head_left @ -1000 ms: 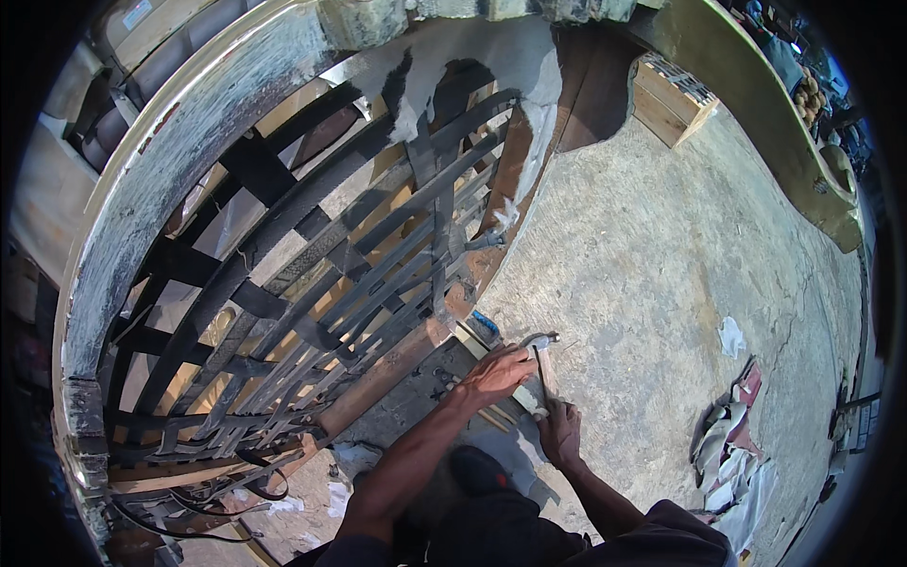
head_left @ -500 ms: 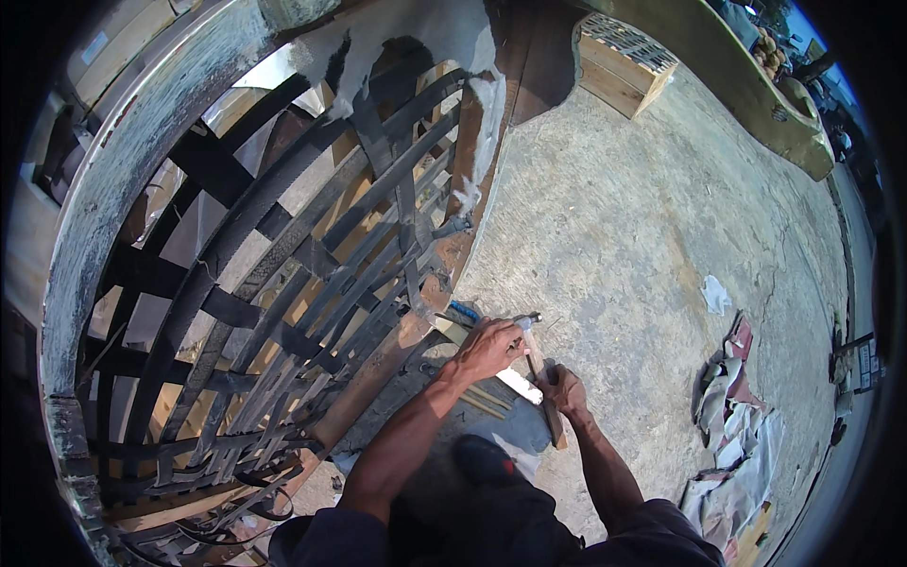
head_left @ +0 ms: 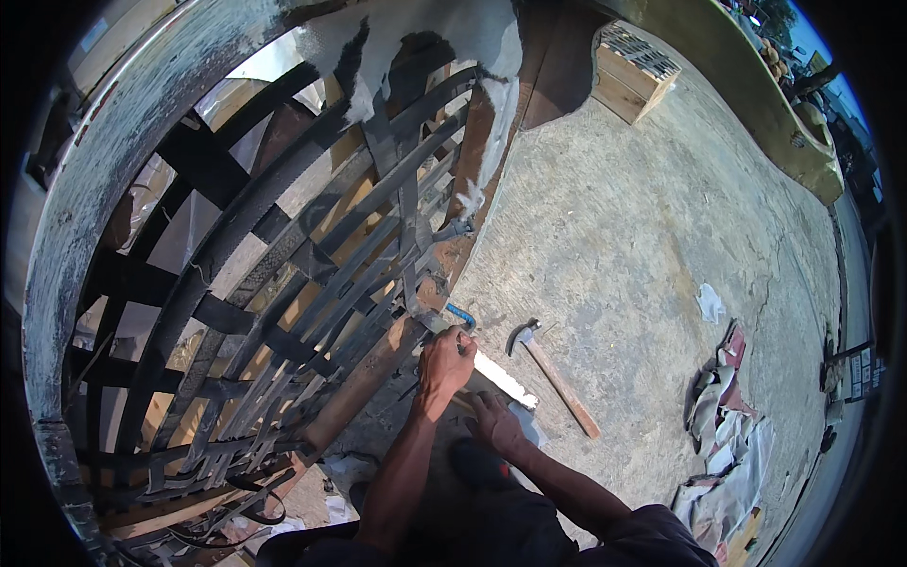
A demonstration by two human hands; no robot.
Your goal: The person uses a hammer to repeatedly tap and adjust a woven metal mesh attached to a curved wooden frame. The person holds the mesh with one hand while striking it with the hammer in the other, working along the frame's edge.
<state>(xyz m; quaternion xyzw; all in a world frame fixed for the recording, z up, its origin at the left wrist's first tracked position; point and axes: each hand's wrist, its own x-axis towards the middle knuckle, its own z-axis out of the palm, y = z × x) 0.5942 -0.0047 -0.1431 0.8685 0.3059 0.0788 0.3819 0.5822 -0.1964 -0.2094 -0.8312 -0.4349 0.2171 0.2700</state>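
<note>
My left hand (head_left: 447,364) is closed, fingers pinched together, beside the lower corner of a wooden furniture frame (head_left: 364,383); what it grips, if anything, is hidden. Just beyond its fingertips lies a blue curved piece (head_left: 461,317). My right hand (head_left: 496,425) reaches low with fingers stretched out, above thin wooden sticks (head_left: 463,403) and a grey-blue sheet (head_left: 531,424), holding nothing I can see. A bright white strip (head_left: 505,381) runs between the hands and the claw hammer (head_left: 562,383), which rests on the concrete with its head pointing away.
Black woven webbing straps (head_left: 283,340) span the frame on the left. Crumpled fabric (head_left: 732,444) and a white scrap (head_left: 710,302) lie on the concrete floor (head_left: 614,236) at right. A wooden crate (head_left: 631,83) stands farther off, near a curved, gold-coloured furniture part (head_left: 746,80).
The hammer, held in both hands before, now lies on the floor. My left hand has drawn left toward the frame's corner, and my right hand has moved left and nearer to me.
</note>
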